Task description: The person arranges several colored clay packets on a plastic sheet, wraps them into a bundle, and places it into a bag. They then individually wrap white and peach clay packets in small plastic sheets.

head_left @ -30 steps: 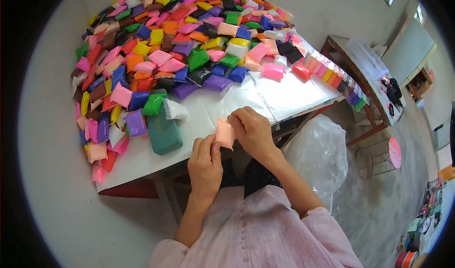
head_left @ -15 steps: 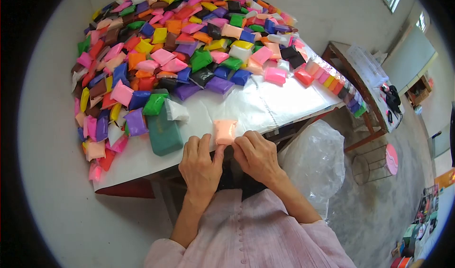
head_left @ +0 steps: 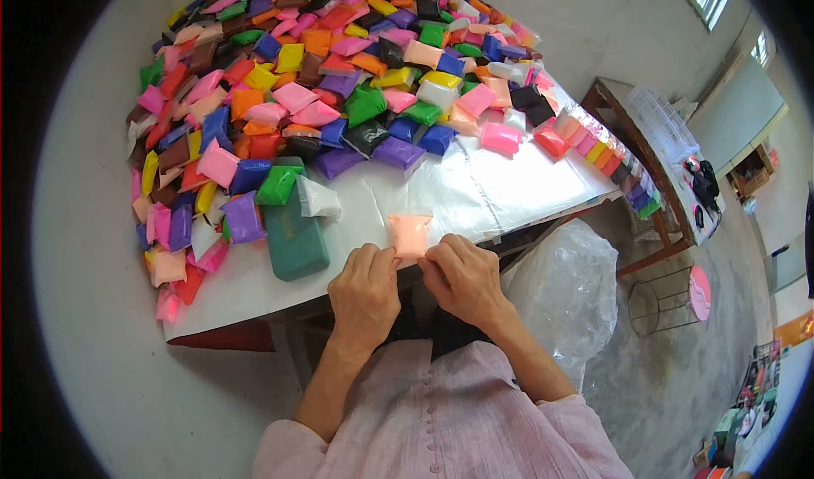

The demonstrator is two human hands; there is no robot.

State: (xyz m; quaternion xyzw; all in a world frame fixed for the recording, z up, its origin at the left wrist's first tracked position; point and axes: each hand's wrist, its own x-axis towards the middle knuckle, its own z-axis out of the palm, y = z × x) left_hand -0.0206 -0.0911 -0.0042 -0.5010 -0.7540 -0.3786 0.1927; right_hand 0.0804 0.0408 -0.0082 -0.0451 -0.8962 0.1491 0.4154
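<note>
A small peach packet point(head_left: 410, 235) in clear wrap is held up at the table's front edge. My left hand point(head_left: 366, 288) pinches its lower left corner, fingers curled. At the lower right corner, my right hand point(head_left: 462, 277) pinches the packet between thumb and fingers. Left of it on the table lie a green box point(head_left: 297, 246), a white packet point(head_left: 320, 199) and a green packet point(head_left: 277, 185) resting on the box's upper end.
A large heap of coloured packets point(head_left: 365, 106) covers the back and left of the table point(head_left: 365, 192). A clear plastic bag point(head_left: 564, 288) stands below at the right. Farther right are a second table point(head_left: 653, 250) and a round stool point(head_left: 699, 292).
My left thumb has drawn in from pointing up at the packet, and the fingers of my left hand are now curled at its corner. The packet remains between both hands.
</note>
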